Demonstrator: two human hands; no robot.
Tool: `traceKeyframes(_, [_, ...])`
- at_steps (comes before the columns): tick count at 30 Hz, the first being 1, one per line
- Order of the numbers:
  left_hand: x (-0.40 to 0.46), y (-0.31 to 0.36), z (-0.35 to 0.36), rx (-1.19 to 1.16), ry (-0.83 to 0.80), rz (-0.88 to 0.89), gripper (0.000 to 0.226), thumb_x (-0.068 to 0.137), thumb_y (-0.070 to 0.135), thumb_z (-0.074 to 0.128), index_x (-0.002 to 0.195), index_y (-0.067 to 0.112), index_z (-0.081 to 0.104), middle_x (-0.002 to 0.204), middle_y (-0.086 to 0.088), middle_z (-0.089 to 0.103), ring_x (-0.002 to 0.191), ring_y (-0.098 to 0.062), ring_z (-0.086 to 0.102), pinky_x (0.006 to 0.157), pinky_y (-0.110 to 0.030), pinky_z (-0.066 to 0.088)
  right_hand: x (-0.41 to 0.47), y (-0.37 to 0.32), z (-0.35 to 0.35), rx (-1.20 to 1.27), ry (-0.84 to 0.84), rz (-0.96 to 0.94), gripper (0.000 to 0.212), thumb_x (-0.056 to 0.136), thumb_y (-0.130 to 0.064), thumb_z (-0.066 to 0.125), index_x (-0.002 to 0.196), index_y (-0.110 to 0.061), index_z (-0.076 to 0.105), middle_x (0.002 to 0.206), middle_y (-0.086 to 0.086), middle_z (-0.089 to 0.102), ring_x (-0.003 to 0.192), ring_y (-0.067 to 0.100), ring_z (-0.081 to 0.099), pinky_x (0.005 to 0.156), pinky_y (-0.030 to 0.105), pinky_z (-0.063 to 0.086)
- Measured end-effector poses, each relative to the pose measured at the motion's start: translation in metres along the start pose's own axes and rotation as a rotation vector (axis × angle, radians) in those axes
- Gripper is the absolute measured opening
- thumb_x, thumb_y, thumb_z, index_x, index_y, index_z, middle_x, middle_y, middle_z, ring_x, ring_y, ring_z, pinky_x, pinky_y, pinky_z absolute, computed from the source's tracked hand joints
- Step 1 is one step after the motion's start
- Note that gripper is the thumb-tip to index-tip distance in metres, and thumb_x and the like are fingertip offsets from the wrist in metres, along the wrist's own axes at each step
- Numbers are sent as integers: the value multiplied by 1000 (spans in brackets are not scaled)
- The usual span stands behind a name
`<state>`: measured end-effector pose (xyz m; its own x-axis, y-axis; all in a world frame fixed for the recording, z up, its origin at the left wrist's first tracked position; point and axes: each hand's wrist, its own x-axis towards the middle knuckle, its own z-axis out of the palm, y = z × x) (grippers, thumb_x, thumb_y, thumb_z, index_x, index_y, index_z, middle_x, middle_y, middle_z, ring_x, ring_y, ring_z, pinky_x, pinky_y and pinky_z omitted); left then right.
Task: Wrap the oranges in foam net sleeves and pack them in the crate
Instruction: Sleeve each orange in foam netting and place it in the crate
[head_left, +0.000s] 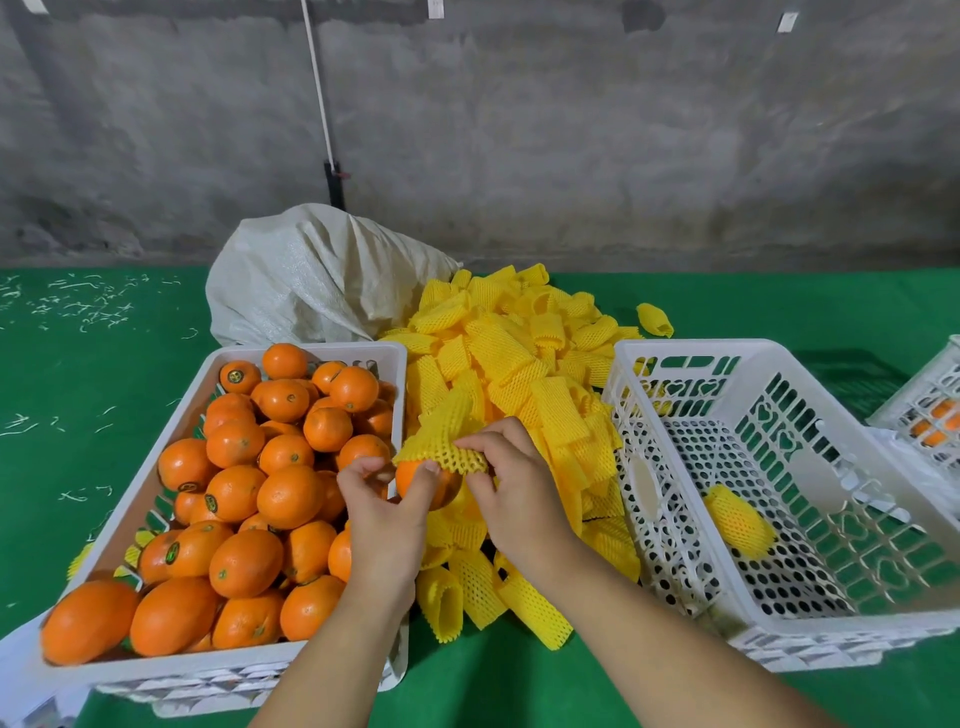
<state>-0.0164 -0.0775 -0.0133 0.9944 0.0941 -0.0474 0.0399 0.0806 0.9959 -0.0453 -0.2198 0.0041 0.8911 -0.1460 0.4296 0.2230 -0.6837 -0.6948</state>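
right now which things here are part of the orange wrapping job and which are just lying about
In the job:
left hand holding the orange
right hand pulling the foam net sleeve
crate of oranges
sleeve pile
packing crate with one wrapped orange

Lying about:
white woven sack
third crate, far right
white scraps

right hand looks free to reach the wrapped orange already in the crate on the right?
Probably not yet: the right hand is pinching the foam sleeve. The wrapped orange lies uncovered in the open crate.
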Motion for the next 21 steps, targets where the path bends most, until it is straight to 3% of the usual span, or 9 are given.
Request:
traceKeyframes(3, [2, -4, 1, -65, 2, -26, 45, 101, 23, 68, 141, 30, 48, 119, -11, 58, 95, -25, 59, 78, -46, 51, -8, -1, 1, -87, -1, -131, 40, 86, 6, 67, 123, -9, 67, 120, -6, 42, 104, 7, 48, 86, 7, 35])
traceKeyframes(6, [-1, -2, 4, -222, -30, -87, 35, 108, 23, 56, 142, 14, 58, 106, -19, 63, 85, -26, 60, 80, -46, 54, -13, 4, 6, -148, 10, -233, 50, 79, 8, 71, 126, -10, 64, 121, -2, 41, 106, 17, 51, 86, 16, 39])
traceKeyframes(9, [-9, 5, 10, -451, -39, -182, 39, 109, 25, 55, 142, 3, 54, 113, -24, 67, 97, -30, 68, 95, -49, 56, -14, 6, 9, -62, 79, -91, 54, 83, 8, 66, 130, -18, 60, 122, -6, 39, 103, 8, 47, 79, 20, 44])
traceKeyframes(12, [-10, 11, 15, -545, 7, -198, 40, 110, 26, 54, 145, 8, 53, 129, -18, 70, 114, -30, 69, 100, -51, 57, -13, 2, 13, -8, 132, -4, 40, 88, 1, 61, 126, -13, 63, 121, -5, 47, 108, 11, 52, 85, 27, 51])
traceKeyframes(14, [-9, 11, 17, -520, 61, -187, 38, 112, 27, 50, 145, 8, 51, 123, -18, 70, 105, -29, 67, 96, -49, 58, -17, -6, 17, -4, 183, -62, 31, 87, -5, 60, 117, -12, 66, 115, -4, 53, 106, 15, 56, 86, 26, 50])
traceKeyframes(16, [-10, 12, 18, -468, 118, -158, 37, 113, 29, 46, 141, 6, 51, 107, -11, 70, 92, -23, 67, 81, -37, 57, -24, -13, 24, -24, 205, -147, 26, 86, -9, 59, 111, -12, 66, 111, -3, 54, 104, 18, 57, 87, 23, 48])
traceKeyframes(21, [-13, 10, 15, -344, 156, -124, 33, 113, 29, 42, 138, 9, 47, 112, -5, 61, 100, -19, 65, 76, -29, 53, -39, -13, 37, -71, 70, -184, 16, 91, -17, 60, 106, -19, 55, 113, -5, 47, 106, 17, 51, 88, 33, 50])
